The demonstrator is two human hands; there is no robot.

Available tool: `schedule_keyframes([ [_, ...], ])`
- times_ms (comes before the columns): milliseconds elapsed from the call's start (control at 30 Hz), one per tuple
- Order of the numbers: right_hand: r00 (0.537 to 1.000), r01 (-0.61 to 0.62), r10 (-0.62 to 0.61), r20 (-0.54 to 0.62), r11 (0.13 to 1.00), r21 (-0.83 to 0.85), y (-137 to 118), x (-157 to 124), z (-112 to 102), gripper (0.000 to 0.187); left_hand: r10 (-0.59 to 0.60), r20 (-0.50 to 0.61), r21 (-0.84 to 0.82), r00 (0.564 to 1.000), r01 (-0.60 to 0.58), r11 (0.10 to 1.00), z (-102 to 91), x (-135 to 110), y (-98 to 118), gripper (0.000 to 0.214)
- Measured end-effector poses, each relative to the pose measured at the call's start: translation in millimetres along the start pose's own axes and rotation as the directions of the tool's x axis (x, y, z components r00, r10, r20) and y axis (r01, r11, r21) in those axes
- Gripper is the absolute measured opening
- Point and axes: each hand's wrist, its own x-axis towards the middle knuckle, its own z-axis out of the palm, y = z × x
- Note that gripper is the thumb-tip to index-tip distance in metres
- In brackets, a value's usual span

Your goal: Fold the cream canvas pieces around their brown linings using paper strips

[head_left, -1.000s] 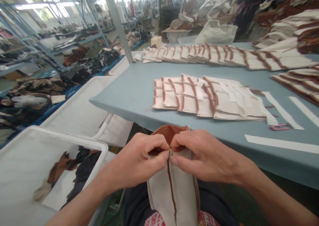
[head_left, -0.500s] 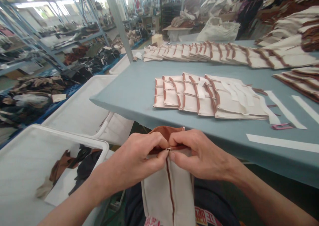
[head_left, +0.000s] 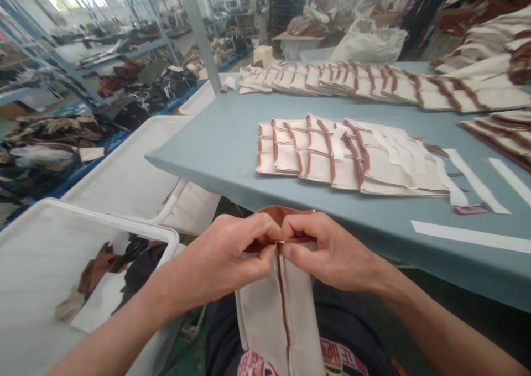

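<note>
A cream fabric pouch-like piece (head_left: 261, 315) with a brown seam down its middle and a brown lining hangs in front of me, over my lap. My left hand (head_left: 244, 249) pinches its top edge just left of the seam. Opposite it, my right hand (head_left: 323, 246) pinches the same edge right of the seam. The fingertips of both hands nearly meet where the seam reaches the rim. Whatever small bit lies between the fingertips is too small to name. Similar cream pieces with brown edges (head_left: 311, 149) lie overlapped on the table beyond my hands.
The blue-grey table (head_left: 215, 144) has its edge just past my hands. White strips (head_left: 468, 236) and a pink-handled small tool (head_left: 470, 209) lie on it. A long row of cream pieces (head_left: 332, 80) runs along the back. White bins (head_left: 83, 215) stand left, one holding brown and dark scraps.
Both hands keep their pinch on the pouch's rim with only slight finger shifts. The rim looks spread a little wider at the right. The view has shifted slightly.
</note>
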Motion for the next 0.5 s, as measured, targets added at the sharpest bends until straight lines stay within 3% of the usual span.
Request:
schedule_keyframes([
  [167, 0.998, -0.056, 0.056, -0.005, 0.996, 0.068, -0.1, 1.2, 1.9, 0.016, 0.144, -0.064, 0.13, 0.987, -0.135, 0.982, 9.6, -5.7, -8.2, 0.02],
  [267, 0.991, -0.136, 0.128, 0.05, 0.971, 0.199, 0.5, -0.9, 2.7, 0.012, 0.265, -0.107, 0.247, 0.958, -0.232, 0.941, 17.0, -12.1, -16.5, 0.019],
  [400, 0.973, -0.216, 0.159, 0.166, 0.879, 0.426, 4.8, -4.5, 3.6, 0.018, 0.349, -0.069, 0.392, 0.935, -0.296, 0.871, 28.3, -19.4, -25.5, 0.017],
  [500, 0.968, -0.239, 0.169, 0.187, 0.849, 0.471, 8.1, -5.6, 4.4, 0.023, 0.368, -0.067, 0.41, 0.927, -0.311, 0.858, 36.0, -21.1, -28.8, 0.016],
])
